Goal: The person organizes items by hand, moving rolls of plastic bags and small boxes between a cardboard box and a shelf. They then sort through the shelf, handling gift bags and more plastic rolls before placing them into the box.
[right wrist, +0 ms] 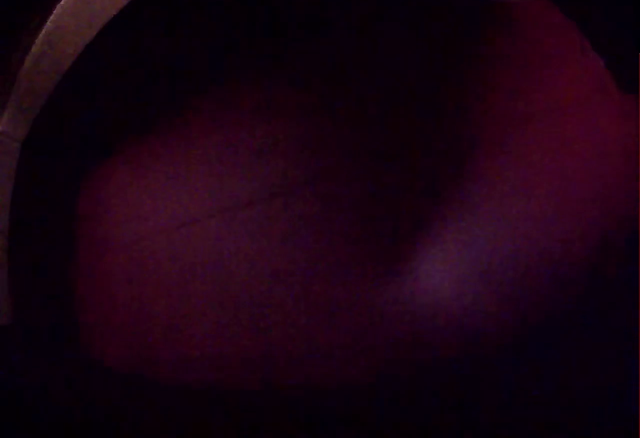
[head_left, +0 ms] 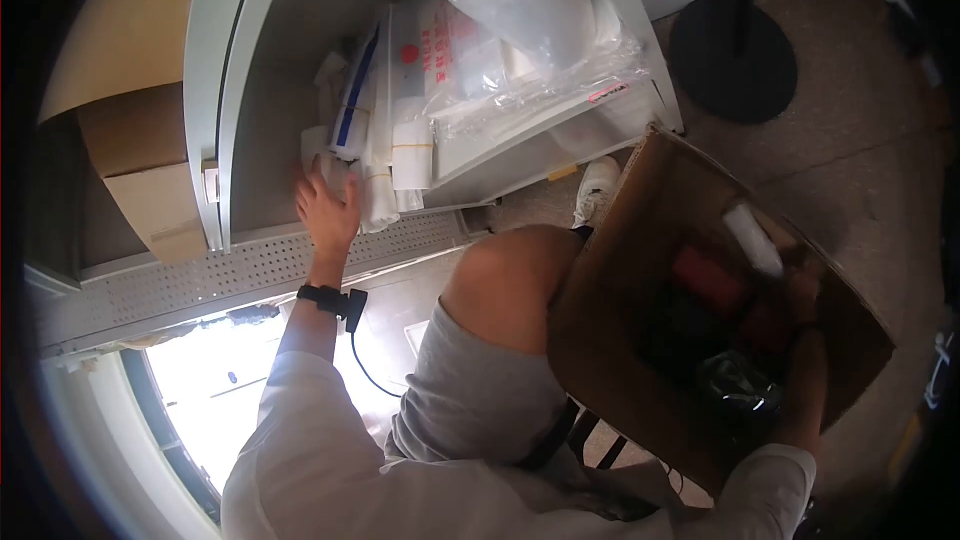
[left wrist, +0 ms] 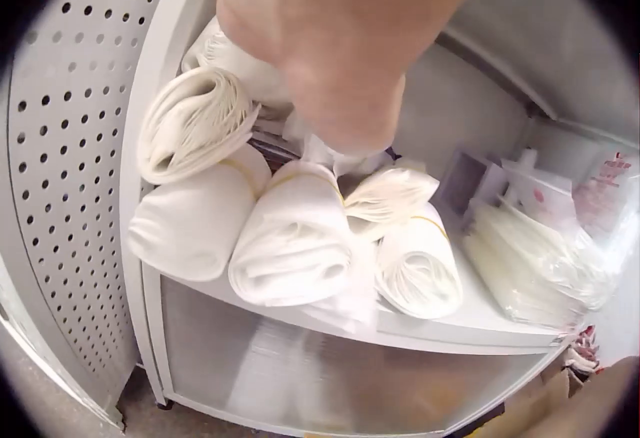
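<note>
In the head view my left hand (head_left: 328, 210) reaches onto the cabinet shelf, fingers spread and thumb apart, at the near end of a row of white rolled bundles (head_left: 378, 198). The left wrist view shows these bundles (left wrist: 290, 243) as layered thin white sheets, some banded with yellow elastic. The left fingertips are hidden there behind the hand. My right hand (head_left: 803, 290) is down inside the cardboard box (head_left: 600, 270), beside a white roll (head_left: 752, 240). In the dim box I cannot tell whether its fingers grip the roll. The right wrist view is almost black.
Clear plastic packs with red print (head_left: 435, 50) fill the shelf behind the rolls. Dark and red items (head_left: 708, 275) and a clear wrapped one (head_left: 738, 382) lie in the box. A perforated metal panel (head_left: 270, 265) runs along the cabinet; a round black stand base (head_left: 733, 60) is on the floor.
</note>
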Tool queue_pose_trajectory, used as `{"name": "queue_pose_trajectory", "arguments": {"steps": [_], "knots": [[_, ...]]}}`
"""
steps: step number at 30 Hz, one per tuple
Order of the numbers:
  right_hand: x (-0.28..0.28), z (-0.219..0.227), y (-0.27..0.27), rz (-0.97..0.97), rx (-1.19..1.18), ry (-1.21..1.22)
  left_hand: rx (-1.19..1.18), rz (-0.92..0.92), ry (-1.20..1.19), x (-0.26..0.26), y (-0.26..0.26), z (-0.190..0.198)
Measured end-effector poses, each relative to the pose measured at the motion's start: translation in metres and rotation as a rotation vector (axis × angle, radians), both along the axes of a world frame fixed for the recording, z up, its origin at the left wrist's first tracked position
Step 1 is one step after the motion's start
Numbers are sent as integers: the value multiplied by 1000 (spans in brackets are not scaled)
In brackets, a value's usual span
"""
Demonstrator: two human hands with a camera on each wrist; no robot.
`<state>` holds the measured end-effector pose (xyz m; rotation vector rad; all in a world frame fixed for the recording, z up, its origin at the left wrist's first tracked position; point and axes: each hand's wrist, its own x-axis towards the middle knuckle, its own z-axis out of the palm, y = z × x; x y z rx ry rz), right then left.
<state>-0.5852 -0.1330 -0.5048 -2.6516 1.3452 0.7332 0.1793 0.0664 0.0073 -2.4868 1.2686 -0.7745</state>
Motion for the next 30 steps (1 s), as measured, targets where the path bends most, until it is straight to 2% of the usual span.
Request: {"name": "queue_pose_trajectory", "arguments": {"steps": [2,4,5,6,7,9,10,11,13,15,17,18,20,21,22,24,26,27,29,30], "knots": [[24,48,4,-78,147,-179,5,-24,28,1,2,-3],[64,149,-1,-252,258,-572,-13,-51,-45,14,6,-5],[53,128,-9,-256,349,-377,13,8,-39,14,6,-4],[48,139,-12,-81,292,-411,35,60,-31,15,5,0],[77,212,-20,-207,399,-220,24,72,-24,17,4,1],[83,296,-15,-173,390,-123,-3,55,23,20,6,-2],[80,329,-9,-120,358,-86,-14,47,-2,23,8,-1],[73,361,-3,-145,333,-64,-29,45,-36,25,10,0],[56,422,20,-85,341,-79,-34,43,47,25,11,4],[32,476,49,-126,293,-121,-53,53,125,20,13,9],[18,517,74,-200,248,-160,35,104,220,20,17,15],[9,527,90,-213,226,-148,19,89,236,19,24,16],[-9,531,110,-260,146,-354,-40,25,192,15,26,13],[-7,536,118,-288,189,-397,-66,9,208,14,27,14],[-17,517,124,-219,103,-439,-80,-9,247,14,33,15],[-7,520,134,-353,220,-425,-111,-34,288,9,40,20],[-5,505,139,-382,254,-411,-144,-160,336,0,49,33],[-2,496,141,-409,306,-396,-153,-162,334,-4,54,36],[6,482,146,-353,263,-445,-315,-457,421,-24,58,44],[8,475,148,-298,228,-491,-321,-555,504,-52,59,55]]}}
